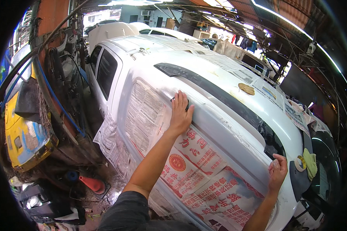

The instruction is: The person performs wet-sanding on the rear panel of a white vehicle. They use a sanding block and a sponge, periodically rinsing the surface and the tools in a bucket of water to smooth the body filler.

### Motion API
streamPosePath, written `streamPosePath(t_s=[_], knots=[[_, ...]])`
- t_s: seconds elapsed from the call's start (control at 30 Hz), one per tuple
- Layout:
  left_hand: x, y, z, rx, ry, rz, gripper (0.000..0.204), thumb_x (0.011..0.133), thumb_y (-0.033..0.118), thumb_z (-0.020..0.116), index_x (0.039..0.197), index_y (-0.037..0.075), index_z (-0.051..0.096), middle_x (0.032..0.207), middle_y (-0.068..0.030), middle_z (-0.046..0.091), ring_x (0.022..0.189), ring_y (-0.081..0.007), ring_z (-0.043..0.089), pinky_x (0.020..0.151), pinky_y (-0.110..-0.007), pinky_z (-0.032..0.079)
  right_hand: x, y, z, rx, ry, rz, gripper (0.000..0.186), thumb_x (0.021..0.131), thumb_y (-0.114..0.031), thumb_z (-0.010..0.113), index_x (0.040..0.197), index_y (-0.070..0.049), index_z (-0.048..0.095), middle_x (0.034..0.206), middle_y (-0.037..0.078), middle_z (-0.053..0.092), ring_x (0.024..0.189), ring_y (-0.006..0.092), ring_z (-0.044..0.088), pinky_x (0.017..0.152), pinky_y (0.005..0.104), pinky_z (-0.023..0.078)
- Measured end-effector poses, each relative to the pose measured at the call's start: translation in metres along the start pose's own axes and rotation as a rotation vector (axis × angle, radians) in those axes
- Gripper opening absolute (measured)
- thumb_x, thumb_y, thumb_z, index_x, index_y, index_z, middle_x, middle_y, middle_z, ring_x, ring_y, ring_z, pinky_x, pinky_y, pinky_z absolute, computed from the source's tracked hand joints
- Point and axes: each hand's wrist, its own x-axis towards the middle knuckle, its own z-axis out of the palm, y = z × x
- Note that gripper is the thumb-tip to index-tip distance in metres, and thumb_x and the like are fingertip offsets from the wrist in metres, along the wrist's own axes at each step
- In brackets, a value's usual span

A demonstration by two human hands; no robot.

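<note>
My left hand (pixel 181 112) lies over a small dark pad (pixel 187 104), pressing it against the grey-primed upper edge of a side window opening on a white car (pixel 142 73). Most of the pad is hidden beneath the fingers. Newspaper (pixel 142 111) and red-printed paper (pixel 196 161) mask the window below that hand. Farther right, my right hand (pixel 277 171) is near the rear end of the same grey frame, its fingers curled in and nothing visible in them. A black roof rail (pixel 216 96) runs along the roof above both hands.
On the roof lie a round brown pad (pixel 246 89) and newspaper sheets (pixel 245 75). A green glove (pixel 310 163) and a tape roll (pixel 300 163) are at the car's rear. An orange cone (pixel 93 184), a black bag (pixel 46 202) and a yellow panel (pixel 27 134) stand at left.
</note>
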Motion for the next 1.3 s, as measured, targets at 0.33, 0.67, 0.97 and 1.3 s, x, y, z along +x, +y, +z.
streamPosePath(t_s=[0.33,0.67,0.97,1.3], knots=[[0.024,-0.016,-0.007,-0.081,-0.009,-0.063,0.072,0.105,0.035,0.044,0.157,-0.01,0.022,0.167,-0.0272,0.013,0.156,-0.0407,0.009,0.127,-0.048,0.005,0.0,-0.003,-0.001,0.046,0.004,0.028,0.023,0.099,-0.013,0.056,0.119,-0.004,0.063,0.081,-0.003,0.052,0.069,0.0043,0.048,0.057,0.0186,0.037],[-0.01,0.03,-0.003,0.006,-0.08,0.202,0.07,0.101,0.031,0.052,0.151,-0.012,0.031,0.16,-0.0307,0.029,0.152,-0.0429,0.023,0.126,-0.047,0.012,0.002,0.008,-0.005,0.092,0.042,0.017,0.023,0.098,-0.012,0.056,0.118,-0.004,0.063,0.079,-0.002,0.052,0.062,0.0029,0.045,0.051,0.0171,0.033],[0.028,-0.027,-0.028,0.052,0.11,0.059,0.063,0.102,0.031,0.049,0.148,-0.011,0.039,0.158,-0.0302,0.034,0.149,-0.0421,0.029,0.125,-0.049,0.016,0.007,0.012,0.008,0.055,-0.002,-0.071,0.024,0.104,-0.018,0.052,0.12,-0.002,0.061,0.07,-0.001,0.05,0.05,0.0006,0.033,0.044,0.0164,0.025],[0.052,-0.053,-0.065,0.13,0.061,-0.018,0.064,0.105,0.036,0.041,0.152,-0.006,0.036,0.162,-0.0244,0.031,0.152,-0.039,0.025,0.127,-0.047,0.014,0.008,0.009,0.012,0.09,-0.008,-0.074,0.024,0.105,-0.019,0.053,0.12,-0.003,0.061,0.07,-0.002,0.05,0.052,-0.0003,0.034,0.045,0.0163,0.024]])
